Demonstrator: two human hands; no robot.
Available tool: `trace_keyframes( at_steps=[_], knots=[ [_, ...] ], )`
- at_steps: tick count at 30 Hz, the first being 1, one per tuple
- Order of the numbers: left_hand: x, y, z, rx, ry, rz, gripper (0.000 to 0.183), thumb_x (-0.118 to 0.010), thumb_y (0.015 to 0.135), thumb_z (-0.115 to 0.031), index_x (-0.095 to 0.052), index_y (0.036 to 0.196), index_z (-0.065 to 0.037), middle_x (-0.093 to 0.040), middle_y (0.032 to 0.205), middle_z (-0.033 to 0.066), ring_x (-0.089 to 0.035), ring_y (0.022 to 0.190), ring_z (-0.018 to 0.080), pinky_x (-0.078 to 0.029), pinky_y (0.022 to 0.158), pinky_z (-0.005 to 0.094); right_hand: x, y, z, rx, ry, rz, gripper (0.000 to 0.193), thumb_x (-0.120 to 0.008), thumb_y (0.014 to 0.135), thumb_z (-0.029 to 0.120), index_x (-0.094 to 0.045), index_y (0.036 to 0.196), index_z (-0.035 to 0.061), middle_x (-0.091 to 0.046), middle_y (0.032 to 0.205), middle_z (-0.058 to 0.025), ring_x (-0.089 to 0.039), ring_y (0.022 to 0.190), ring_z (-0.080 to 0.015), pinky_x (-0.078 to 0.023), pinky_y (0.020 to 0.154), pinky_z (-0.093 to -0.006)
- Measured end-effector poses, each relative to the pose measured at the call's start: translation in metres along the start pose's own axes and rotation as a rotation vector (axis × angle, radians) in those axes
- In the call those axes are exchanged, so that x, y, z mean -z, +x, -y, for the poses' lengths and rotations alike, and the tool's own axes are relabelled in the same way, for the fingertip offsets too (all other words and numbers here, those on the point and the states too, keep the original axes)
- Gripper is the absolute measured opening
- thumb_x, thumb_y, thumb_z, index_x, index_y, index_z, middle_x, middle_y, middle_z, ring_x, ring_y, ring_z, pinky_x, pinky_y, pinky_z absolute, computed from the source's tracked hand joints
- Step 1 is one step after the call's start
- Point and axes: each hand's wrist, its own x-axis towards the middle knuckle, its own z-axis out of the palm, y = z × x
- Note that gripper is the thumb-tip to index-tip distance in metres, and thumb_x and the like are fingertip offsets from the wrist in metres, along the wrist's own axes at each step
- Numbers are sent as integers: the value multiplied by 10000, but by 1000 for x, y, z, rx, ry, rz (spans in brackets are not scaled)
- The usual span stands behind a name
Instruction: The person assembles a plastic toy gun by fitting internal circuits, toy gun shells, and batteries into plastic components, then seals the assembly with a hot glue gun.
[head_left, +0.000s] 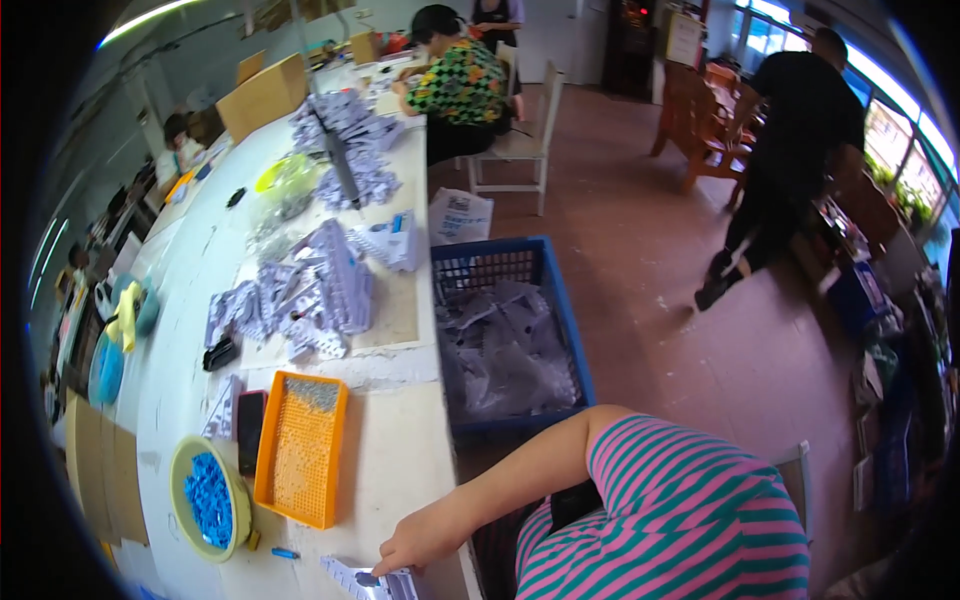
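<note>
At the near table edge, a pale lavender, wedge-shaped piece (347, 573) is touched from above by the bare right hand (430, 538), its forefinger laid on a dark patch, apparently to steady it; whether it is also gripped cannot be told, since the piece is cut off by the frame, and the left hand is not shown. Just beyond, a small blue cylinder (285, 553) is left loose, while a round yellow-green plastic bowl (243, 512) of blue bits and a rectangular orange plastic tray (341, 448) of small grains are set side by side, presumably for easy reach. Farther off, similar lavender pieces (335, 280) are heaped on the table, and a blue lattice-sided plastic crate (568, 330) is stood beside it, probably to spare table space
</note>
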Motion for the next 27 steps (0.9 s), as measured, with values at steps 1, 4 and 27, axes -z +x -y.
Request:
trace_keyframes(
  at_steps=[1,4,27],
  knots=[
    [7,-3,-1,-121,143,7,360,-698,871,16,-563,1198,81,-408,1437,260,-533,1247,383,-540,977,473,-6,4,-1,0,-9,-13,474,-612,936,63,-507,1397,66,-619,1057,-205,-677,964,-379,-541,807,-459],
    [21,-8,-3,-86,249,69,404,-700,869,13,-563,1242,87,-379,1450,252,-518,1253,388,-540,974,461,-20,12,2,-42,53,-7,325,-598,973,165,-593,1289,90,-665,1012,-214,-684,986,-382,-540,834,-473],
    [-4,27,-17,-175,192,73,631,-853,738,22,-557,1275,-129,-502,1436,166,-455,1403,463,-449,1115,553,14,5,18,-96,-98,1,630,-714,871,45,-502,1465,57,-683,1087,-174,-694,955,-368,-579,818,-428]
  ],
)
